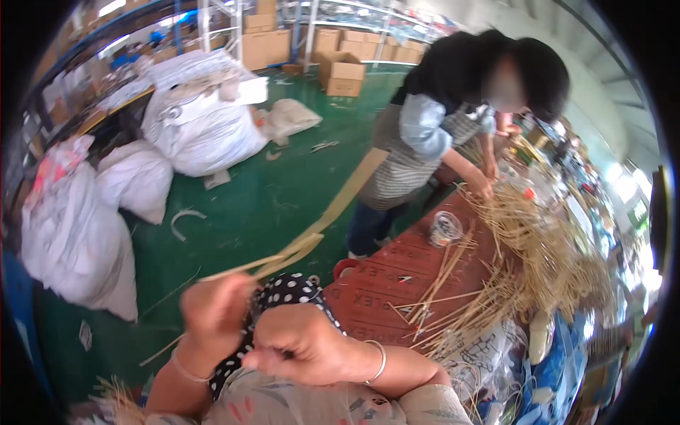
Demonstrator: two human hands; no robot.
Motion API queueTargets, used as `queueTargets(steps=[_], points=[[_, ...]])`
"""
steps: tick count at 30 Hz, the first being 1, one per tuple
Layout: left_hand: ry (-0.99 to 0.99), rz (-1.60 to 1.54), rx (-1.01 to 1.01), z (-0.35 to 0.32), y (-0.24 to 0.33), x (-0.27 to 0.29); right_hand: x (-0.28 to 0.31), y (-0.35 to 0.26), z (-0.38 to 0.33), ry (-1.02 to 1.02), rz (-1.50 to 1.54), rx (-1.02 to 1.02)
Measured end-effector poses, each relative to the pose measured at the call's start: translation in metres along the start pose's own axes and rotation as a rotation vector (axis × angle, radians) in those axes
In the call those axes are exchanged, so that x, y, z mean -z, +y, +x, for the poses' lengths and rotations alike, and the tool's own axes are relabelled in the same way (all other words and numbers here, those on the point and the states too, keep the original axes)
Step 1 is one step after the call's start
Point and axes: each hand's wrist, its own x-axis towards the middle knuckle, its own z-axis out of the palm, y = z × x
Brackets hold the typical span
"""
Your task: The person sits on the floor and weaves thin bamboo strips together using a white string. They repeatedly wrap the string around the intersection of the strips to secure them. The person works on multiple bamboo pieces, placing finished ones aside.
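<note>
We find the left hand (216, 308) left of the red table (386, 290), blurred by motion; pale strands meet its upper edge, but we cannot tell whether its fingers close on them. The right hand (301, 340), nearer the table's edge, is folded into a fist; we cannot see whether it encloses anything.

The woven strip (347, 193), flat, straw-coloured and fraying into loose strands near the left hand, lies along the table's left side; its far end passes out of sight at the co-worker (425, 134). Below the hands, we record a black cloth (290, 289) with white dots, partly covered by them.

On the table's right part, stiff, thin straws (545, 234) form a tangled heap, hiding much of the surface. A round, clear tub (445, 229) stands beside it, its contents unclear. Left of the table, well apart, bulging white sacks (78, 234) sit on the smooth green floor (283, 177).
</note>
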Motion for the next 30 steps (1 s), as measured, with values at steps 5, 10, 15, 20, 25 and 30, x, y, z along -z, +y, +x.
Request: queueTargets(steps=[5,10,15,20,25,30], points=[[-0.009,-0.231,-0.081,0.004,0.03,0.007,-0.009,-0.037,-0.013,0.266,1.125,-0.215],[-0.133,-0.284,-0.059,0.006,0.052,0.039,0.012,-0.031,-0.001,-0.351,0.567,0.324],[-0.173,-0.267,-0.096,0.004,0.06,0.045,0.008,-0.045,0.0,0.14,-0.478,0.267],[-0.037,-0.264,-0.112,-0.003,0.041,0.027,-0.003,0.004,0.0,0.239,-0.178,0.226],[0.042,-0.161,-0.069,-0.02,0.01,-0.005,-0.009,0.045,-0.007,0.377,-0.286,-0.04],[0.086,-0.169,0.002,-0.016,-0.008,-0.011,-0.003,0.024,-0.004,0.073,-0.057,-0.182]])
